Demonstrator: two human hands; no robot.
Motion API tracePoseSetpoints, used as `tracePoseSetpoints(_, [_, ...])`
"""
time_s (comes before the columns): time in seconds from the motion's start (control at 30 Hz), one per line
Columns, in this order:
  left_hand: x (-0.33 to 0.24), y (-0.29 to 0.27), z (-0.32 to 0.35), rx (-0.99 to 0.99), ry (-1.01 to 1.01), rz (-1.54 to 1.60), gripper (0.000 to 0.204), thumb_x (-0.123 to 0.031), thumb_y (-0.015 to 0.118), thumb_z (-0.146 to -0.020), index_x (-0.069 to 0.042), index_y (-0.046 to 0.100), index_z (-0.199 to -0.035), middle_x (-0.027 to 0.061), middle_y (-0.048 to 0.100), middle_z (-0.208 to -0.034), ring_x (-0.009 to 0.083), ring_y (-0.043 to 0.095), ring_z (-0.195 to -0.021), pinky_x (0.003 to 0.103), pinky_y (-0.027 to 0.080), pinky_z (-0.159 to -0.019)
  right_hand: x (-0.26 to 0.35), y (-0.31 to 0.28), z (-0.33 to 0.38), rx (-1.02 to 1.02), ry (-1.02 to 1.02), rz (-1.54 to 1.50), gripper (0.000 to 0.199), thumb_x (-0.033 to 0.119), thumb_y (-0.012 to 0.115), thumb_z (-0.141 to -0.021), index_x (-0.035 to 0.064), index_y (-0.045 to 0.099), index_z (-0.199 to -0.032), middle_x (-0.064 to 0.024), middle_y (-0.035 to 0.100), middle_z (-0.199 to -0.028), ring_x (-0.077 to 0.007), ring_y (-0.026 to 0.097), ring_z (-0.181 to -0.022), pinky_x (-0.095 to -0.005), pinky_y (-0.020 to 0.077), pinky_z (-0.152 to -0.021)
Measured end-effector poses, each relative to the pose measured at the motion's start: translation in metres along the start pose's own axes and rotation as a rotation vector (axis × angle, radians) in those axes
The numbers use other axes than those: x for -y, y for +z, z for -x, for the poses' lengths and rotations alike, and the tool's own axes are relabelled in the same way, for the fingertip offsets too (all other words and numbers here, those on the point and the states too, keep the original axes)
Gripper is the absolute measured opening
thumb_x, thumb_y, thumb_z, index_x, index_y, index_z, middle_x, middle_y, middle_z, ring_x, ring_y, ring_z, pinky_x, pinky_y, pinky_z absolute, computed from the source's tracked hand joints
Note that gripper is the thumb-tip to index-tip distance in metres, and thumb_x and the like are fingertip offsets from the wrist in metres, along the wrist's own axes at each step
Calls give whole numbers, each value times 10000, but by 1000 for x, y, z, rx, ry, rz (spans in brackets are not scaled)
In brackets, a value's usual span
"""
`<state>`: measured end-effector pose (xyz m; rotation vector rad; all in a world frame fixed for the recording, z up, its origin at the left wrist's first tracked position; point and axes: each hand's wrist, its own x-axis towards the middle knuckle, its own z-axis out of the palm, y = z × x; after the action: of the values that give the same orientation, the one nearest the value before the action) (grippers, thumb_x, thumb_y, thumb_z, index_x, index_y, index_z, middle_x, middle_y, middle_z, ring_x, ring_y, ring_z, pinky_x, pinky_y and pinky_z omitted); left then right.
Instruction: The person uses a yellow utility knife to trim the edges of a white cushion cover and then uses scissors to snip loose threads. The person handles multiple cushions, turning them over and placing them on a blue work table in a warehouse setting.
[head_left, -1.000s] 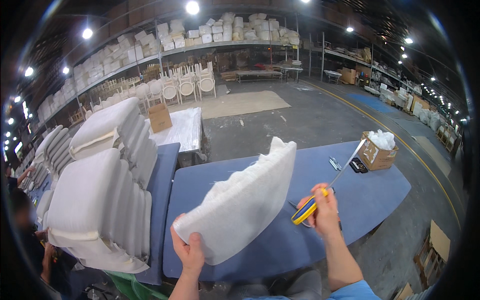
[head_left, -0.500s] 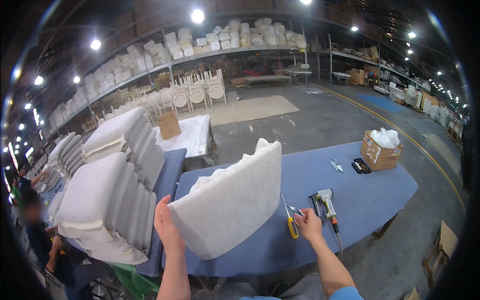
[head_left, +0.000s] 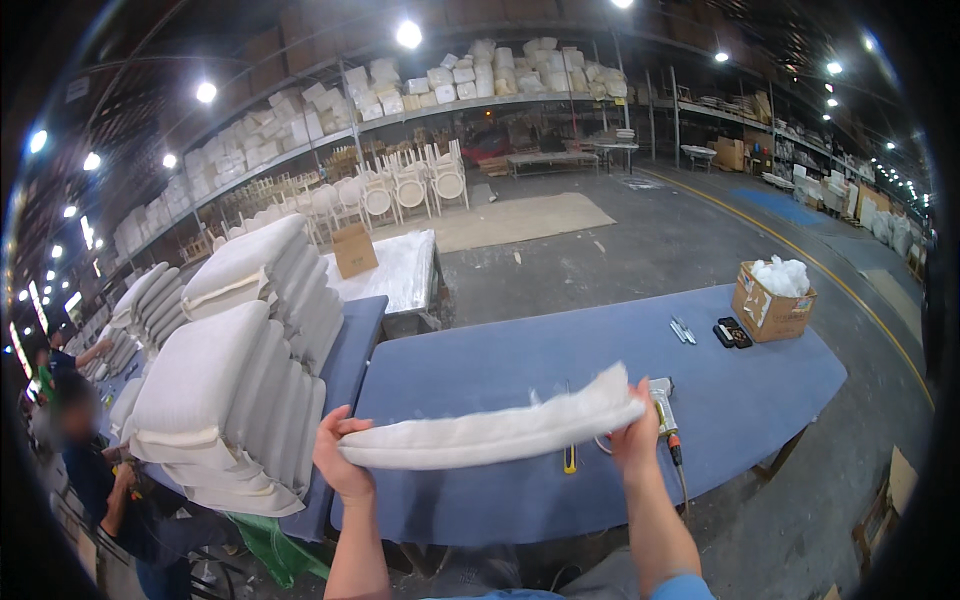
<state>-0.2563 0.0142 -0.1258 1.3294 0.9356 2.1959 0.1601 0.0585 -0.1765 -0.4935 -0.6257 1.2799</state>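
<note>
A pale grey fabric-covered cushion [head_left: 490, 436] is held above the blue table, turned nearly edge-on with its rough edge upward. My left hand [head_left: 343, 455] grips its left end, fingers closed round the corner. My right hand [head_left: 637, 440] is closed at the right end. A small ring shape, perhaps a scissor handle, shows beside the right fingers; I cannot tell whether that hand holds it too. Below the cushion a yellow-handled screwdriver [head_left: 570, 460] lies partly covered. Just beyond my right hand lies a staple gun [head_left: 661, 400] with a hose.
Stacks of similar grey cushions [head_left: 205, 370] stand on the left. The blue table [head_left: 480, 350] also bears small metal pieces [head_left: 683, 331], a black case [head_left: 732, 332] and a carton of white stuffing [head_left: 772, 310]. A white-topped table [head_left: 405, 270] stands behind. Another person [head_left: 105, 490] works at far left.
The cushion has tipped from showing its broad face to nearly edge-on. My right hand has risen from the tools on the table to the cushion's right end. The left hand keeps its hold.
</note>
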Motion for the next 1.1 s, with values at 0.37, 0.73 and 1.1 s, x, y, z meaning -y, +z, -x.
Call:
tracePoseSetpoints(0.37, [56,-144,48,-486,-694,356,486,-450,423,-1097,2,600,-1135,157,652,-1131,292,603,-1124,477,477,-1039,-97,-47,80,-236,-252,1003,210,129,679,-953,16,708,-1127,-104,685,-1111,-167,629,-899,-325,504,-804])
tracePoseSetpoints(0.73, [71,-199,81,-113,-992,-646,306,-248,635,-1001,-19,726,-1183,43,713,-1045,147,626,-931,309,500,-788,-108,-77,26,-62,142,1592,468,187,734,-887,57,594,-1314,-197,664,-1149,-372,662,-1065,-471,521,-941])
tracePoseSetpoints(1.1, [62,-198,88,-64,-1086,-598,523,-450,528,-1080,0,626,-1327,108,710,-1132,232,698,-957,393,576,-730,-92,-57,18,-44,299,1619,647,110,723,-784,61,521,-1397,-246,689,-1204,-453,643,-1158,-508,508,-983])
